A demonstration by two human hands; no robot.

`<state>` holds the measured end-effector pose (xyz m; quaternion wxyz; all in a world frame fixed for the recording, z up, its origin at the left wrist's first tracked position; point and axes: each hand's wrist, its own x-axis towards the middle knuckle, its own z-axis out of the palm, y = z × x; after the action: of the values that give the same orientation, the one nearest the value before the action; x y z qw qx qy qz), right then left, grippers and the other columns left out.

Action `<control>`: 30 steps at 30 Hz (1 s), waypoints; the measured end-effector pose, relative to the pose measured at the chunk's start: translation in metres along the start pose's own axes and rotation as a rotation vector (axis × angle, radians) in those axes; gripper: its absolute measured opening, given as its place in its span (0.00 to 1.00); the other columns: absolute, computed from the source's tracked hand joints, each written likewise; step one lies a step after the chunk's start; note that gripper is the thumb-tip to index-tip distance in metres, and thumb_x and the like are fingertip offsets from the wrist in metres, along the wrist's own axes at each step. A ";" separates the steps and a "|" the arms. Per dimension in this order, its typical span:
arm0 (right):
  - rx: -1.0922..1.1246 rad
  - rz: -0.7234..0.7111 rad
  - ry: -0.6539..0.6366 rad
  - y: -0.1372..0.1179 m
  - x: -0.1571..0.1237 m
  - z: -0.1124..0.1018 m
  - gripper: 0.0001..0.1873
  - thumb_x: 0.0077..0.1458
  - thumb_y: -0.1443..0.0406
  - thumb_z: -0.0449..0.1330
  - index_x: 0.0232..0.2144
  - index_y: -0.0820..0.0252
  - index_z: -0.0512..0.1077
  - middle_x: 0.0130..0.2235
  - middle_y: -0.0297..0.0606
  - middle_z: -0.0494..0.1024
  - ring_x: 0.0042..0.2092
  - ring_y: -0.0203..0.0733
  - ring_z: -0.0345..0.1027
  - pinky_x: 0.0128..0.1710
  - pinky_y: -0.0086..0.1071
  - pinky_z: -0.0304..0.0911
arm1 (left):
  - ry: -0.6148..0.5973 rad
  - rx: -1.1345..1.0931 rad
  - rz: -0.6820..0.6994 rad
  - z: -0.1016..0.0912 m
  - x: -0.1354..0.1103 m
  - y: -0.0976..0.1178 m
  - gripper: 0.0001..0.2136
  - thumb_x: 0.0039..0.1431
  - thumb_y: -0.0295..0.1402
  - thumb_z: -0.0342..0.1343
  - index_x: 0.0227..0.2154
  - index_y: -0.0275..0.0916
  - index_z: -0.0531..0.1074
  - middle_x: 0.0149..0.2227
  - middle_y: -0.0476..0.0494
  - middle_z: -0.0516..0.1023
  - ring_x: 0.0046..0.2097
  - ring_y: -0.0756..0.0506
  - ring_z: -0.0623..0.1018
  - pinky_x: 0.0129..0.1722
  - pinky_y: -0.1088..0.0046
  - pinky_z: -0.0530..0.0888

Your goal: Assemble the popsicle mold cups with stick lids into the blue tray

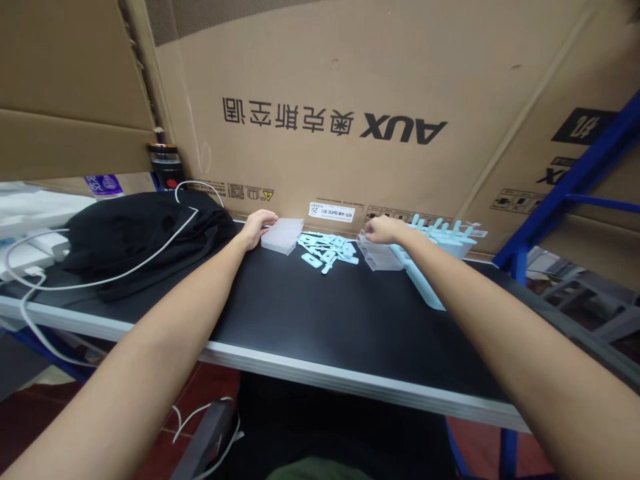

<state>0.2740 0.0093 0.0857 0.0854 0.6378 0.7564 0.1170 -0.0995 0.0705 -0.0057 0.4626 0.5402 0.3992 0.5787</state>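
My left hand (257,228) is at the left end of a frosted plastic mould (283,237), its fingers and thumb closed on the edge. The mould lies on the black tabletop. My right hand (384,230) is closed on the back edge of a second frosted mould (384,259), whose open cells face left. Between the two moulds lies a loose pile of light-blue plastic sticks (327,249). Right of my right hand, partly behind the forearm, a light-blue bin (425,287) stands close by, with several blue stick-like pieces (447,230) at its top.
A large upside-down cardboard box (320,160) walls off the back of the table (320,320). On the left lie a black cloth (145,233), a white cable (125,277) and a dark jar (167,167). A blue metal frame (565,193) rises at the right.
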 end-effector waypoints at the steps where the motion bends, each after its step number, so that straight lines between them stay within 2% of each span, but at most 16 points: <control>1: 0.005 0.015 0.002 -0.002 -0.001 -0.001 0.21 0.56 0.54 0.54 0.47 0.54 0.77 0.48 0.47 0.77 0.47 0.53 0.72 0.41 0.40 0.64 | 0.002 -0.004 -0.001 0.000 0.000 0.000 0.11 0.42 0.37 0.61 0.31 0.40 0.74 0.42 0.44 0.80 0.49 0.38 0.74 0.46 0.62 0.66; 5: 0.009 0.078 0.037 -0.012 -0.005 -0.002 0.25 0.55 0.49 0.56 0.46 0.58 0.77 0.48 0.50 0.77 0.48 0.53 0.71 0.42 0.40 0.65 | -0.001 -0.016 -0.004 0.000 0.000 -0.001 0.11 0.42 0.36 0.62 0.31 0.40 0.73 0.42 0.44 0.80 0.49 0.38 0.74 0.46 0.62 0.66; 13: 0.030 0.130 0.085 -0.020 0.000 0.007 0.23 0.54 0.56 0.59 0.48 0.64 0.75 0.49 0.54 0.75 0.49 0.55 0.71 0.43 0.41 0.66 | -0.004 0.011 0.014 -0.001 0.002 -0.003 0.12 0.42 0.38 0.62 0.32 0.41 0.73 0.42 0.44 0.80 0.49 0.39 0.74 0.47 0.60 0.67; 19: 0.081 0.207 0.108 -0.024 0.000 0.009 0.25 0.54 0.55 0.60 0.49 0.65 0.75 0.50 0.56 0.75 0.50 0.57 0.72 0.44 0.42 0.67 | 0.002 -0.016 -0.003 0.001 -0.001 0.001 0.11 0.42 0.37 0.61 0.31 0.41 0.74 0.41 0.43 0.80 0.50 0.38 0.74 0.46 0.60 0.66; 24: 0.062 0.228 0.149 -0.032 -0.003 0.009 0.21 0.52 0.64 0.60 0.49 0.65 0.74 0.49 0.55 0.75 0.50 0.56 0.72 0.44 0.41 0.67 | 0.002 -0.014 -0.014 0.002 -0.001 0.002 0.11 0.43 0.37 0.61 0.32 0.41 0.74 0.42 0.43 0.80 0.50 0.38 0.74 0.46 0.61 0.65; 30: 0.084 0.245 0.178 -0.035 -0.003 0.010 0.22 0.52 0.66 0.60 0.50 0.66 0.74 0.48 0.56 0.74 0.51 0.55 0.70 0.46 0.40 0.66 | 0.003 -0.012 -0.015 0.002 -0.001 0.002 0.11 0.43 0.38 0.62 0.31 0.41 0.74 0.42 0.43 0.80 0.50 0.38 0.74 0.45 0.62 0.66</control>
<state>0.2437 0.0019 0.0659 -0.0236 0.7154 0.6817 0.1511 -0.0974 0.0688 -0.0039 0.4696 0.5333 0.4005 0.5785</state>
